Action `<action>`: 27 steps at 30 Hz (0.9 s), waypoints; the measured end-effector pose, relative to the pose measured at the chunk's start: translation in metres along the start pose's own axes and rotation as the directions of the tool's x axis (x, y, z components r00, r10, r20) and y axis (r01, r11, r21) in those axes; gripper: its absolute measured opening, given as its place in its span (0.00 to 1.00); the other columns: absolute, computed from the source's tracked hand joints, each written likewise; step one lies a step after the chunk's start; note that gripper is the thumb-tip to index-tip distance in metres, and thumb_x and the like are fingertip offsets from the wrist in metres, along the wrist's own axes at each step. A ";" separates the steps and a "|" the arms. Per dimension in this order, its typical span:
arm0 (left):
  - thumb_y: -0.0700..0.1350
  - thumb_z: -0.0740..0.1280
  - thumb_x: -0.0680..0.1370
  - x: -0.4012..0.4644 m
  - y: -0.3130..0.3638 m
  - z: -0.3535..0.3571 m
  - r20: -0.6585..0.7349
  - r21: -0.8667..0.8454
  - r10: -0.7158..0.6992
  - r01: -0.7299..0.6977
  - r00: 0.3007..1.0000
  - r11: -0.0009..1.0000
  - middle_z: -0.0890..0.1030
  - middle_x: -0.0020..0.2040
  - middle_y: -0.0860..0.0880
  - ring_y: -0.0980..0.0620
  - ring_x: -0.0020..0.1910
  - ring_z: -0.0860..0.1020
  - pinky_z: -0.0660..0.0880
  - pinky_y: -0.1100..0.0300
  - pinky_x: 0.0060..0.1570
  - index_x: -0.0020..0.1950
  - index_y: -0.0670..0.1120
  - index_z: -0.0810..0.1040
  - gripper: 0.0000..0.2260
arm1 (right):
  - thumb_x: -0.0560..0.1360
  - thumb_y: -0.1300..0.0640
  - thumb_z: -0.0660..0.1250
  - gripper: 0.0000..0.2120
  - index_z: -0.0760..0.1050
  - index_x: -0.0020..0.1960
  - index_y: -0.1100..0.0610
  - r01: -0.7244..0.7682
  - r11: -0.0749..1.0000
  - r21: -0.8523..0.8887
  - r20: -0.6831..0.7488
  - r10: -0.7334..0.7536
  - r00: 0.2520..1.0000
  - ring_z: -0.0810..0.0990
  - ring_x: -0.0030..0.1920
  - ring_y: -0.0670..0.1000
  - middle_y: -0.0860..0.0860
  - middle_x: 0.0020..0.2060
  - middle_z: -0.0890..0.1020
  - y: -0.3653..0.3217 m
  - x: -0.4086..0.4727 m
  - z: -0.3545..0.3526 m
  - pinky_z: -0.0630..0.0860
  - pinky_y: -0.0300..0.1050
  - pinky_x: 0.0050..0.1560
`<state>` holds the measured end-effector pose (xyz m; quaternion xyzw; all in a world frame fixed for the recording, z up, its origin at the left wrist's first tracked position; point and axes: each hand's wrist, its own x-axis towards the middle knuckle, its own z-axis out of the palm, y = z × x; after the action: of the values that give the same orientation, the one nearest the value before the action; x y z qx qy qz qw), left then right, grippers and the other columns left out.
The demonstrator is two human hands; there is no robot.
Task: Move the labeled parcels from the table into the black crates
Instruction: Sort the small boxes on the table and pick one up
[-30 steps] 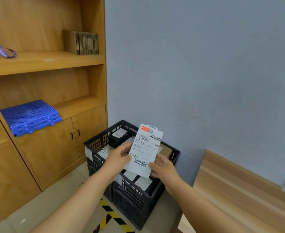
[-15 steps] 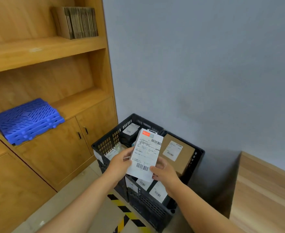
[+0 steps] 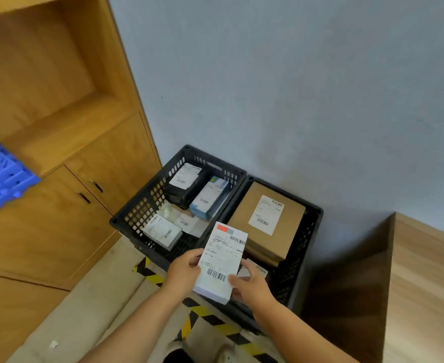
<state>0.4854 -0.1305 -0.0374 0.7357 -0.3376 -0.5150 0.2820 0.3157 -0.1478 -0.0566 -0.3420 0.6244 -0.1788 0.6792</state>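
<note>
The parcel (image 3: 222,260), a flat white box with a shipping label and barcodes facing up, sits between my two hands above the near edge of the black crates. In the head view, my left hand (image 3: 183,272) grips its left edge with fingers curled behind and thumb on the label; my right hand (image 3: 252,285) holds the lower right corner the same way, fingers wrapped round it. Compared with a moment ago, I have come closer and my gaze has dropped: both crates now open fully below me, and the parcel has come down from in front of the wall to just over the rims. I judge that the drop is nearly due, and only the choice of crate is left.

The left crate (image 3: 137,210) already holds a black-wrapped parcel (image 3: 184,184), a blue and white box (image 3: 210,197) and a white box (image 3: 162,231). The right crate (image 3: 312,218) carries a brown carton (image 3: 265,221) that takes up most of its far half.

What I cannot see: the parcel covers the seam where the crates meet and the near part of the right crate, where only a scrap of another label shows by my right hand. The print on the labels is too small to read. The tabletop (image 3: 425,284) is cut off at the right edge, so any parcels left on it are out of sight.
</note>
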 end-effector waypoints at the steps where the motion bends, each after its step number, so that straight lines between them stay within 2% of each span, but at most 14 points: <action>1: 0.31 0.57 0.77 0.011 -0.005 0.003 0.023 0.030 -0.012 0.011 1.000 0.999 0.80 0.57 0.49 0.51 0.55 0.77 0.76 0.58 0.51 0.62 0.50 0.75 0.20 | 0.76 0.62 0.66 0.24 0.65 0.69 0.49 -0.023 1.000 0.003 -0.014 0.023 1.000 0.83 0.49 0.54 0.53 0.47 0.83 0.004 0.009 0.001 0.80 0.53 0.53; 4: 0.30 0.56 0.76 0.042 -0.019 0.014 0.098 0.109 -0.050 0.039 0.994 0.993 0.79 0.54 0.52 0.51 0.56 0.76 0.76 0.57 0.51 0.61 0.50 0.75 0.21 | 0.77 0.61 0.66 0.22 0.66 0.67 0.49 -0.097 0.995 0.035 -0.057 0.099 0.993 0.82 0.50 0.56 0.57 0.49 0.83 0.014 0.035 0.000 0.80 0.53 0.53; 7: 0.32 0.58 0.76 0.070 -0.031 0.025 0.167 0.199 -0.073 0.039 0.983 0.979 0.79 0.58 0.51 0.50 0.57 0.76 0.75 0.55 0.54 0.64 0.50 0.74 0.21 | 0.77 0.62 0.65 0.19 0.66 0.65 0.49 -0.179 0.977 0.112 -0.085 0.189 0.978 0.82 0.51 0.56 0.55 0.51 0.82 0.024 0.059 0.000 0.80 0.50 0.50; 9: 0.33 0.58 0.77 0.087 -0.037 0.031 0.207 0.244 -0.093 0.041 0.974 0.969 0.78 0.61 0.50 0.51 0.57 0.76 0.74 0.59 0.50 0.66 0.49 0.73 0.21 | 0.78 0.62 0.65 0.18 0.67 0.65 0.50 -0.223 0.965 0.141 -0.107 0.239 0.965 0.82 0.49 0.55 0.54 0.50 0.83 0.032 0.074 -0.001 0.80 0.48 0.47; 12: 0.34 0.58 0.77 0.111 -0.044 0.038 0.248 0.306 -0.100 0.020 0.964 0.952 0.76 0.64 0.50 0.53 0.57 0.75 0.71 0.65 0.46 0.68 0.49 0.71 0.21 | 0.78 0.62 0.64 0.15 0.68 0.62 0.50 -0.274 0.949 0.154 -0.143 0.296 0.945 0.82 0.46 0.53 0.54 0.50 0.82 0.040 0.096 -0.001 0.77 0.42 0.38; 15: 0.38 0.58 0.79 0.134 -0.052 0.044 0.251 0.386 -0.109 0.003 0.962 0.922 0.70 0.70 0.49 0.51 0.64 0.71 0.70 0.63 0.56 0.72 0.48 0.67 0.21 | 0.78 0.63 0.64 0.16 0.67 0.62 0.51 -0.302 0.939 0.164 -0.163 0.328 0.931 0.82 0.47 0.52 0.53 0.50 0.82 0.046 0.123 0.000 0.76 0.40 0.36; 18: 0.41 0.58 0.80 0.154 -0.062 0.051 0.268 0.509 -0.088 -0.063 0.959 0.858 0.66 0.71 0.50 0.51 0.66 0.70 0.69 0.59 0.61 0.73 0.49 0.66 0.20 | 0.77 0.65 0.65 0.20 0.66 0.66 0.52 -0.322 0.938 0.123 -0.168 0.340 0.925 0.81 0.46 0.51 0.53 0.51 0.80 0.053 0.150 0.003 0.78 0.41 0.38; 22: 0.41 0.58 0.80 0.177 -0.074 0.062 0.351 0.618 -0.026 -0.210 0.936 0.758 0.64 0.72 0.51 0.52 0.68 0.66 0.66 0.58 0.67 0.74 0.48 0.64 0.21 | 0.75 0.68 0.66 0.30 0.59 0.73 0.55 -0.353 0.928 0.115 -0.161 0.368 0.916 0.80 0.51 0.54 0.56 0.56 0.79 0.063 0.181 0.010 0.81 0.43 0.42; 27: 0.39 0.61 0.78 0.204 -0.092 0.079 0.451 0.730 -0.014 -0.360 0.892 0.581 0.56 0.75 0.49 0.50 0.72 0.58 0.63 0.57 0.69 0.76 0.50 0.58 0.27 | 0.72 0.70 0.68 0.36 0.56 0.74 0.56 -0.375 0.926 0.054 -0.160 0.379 0.912 0.81 0.52 0.57 0.56 0.49 0.80 0.089 0.212 0.018 0.78 0.55 0.56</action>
<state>0.4788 -0.2401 -0.2478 0.6202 -0.6544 -0.4199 -0.1044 0.3501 -0.2225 -0.2718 -0.1915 0.7312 -0.0796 0.6499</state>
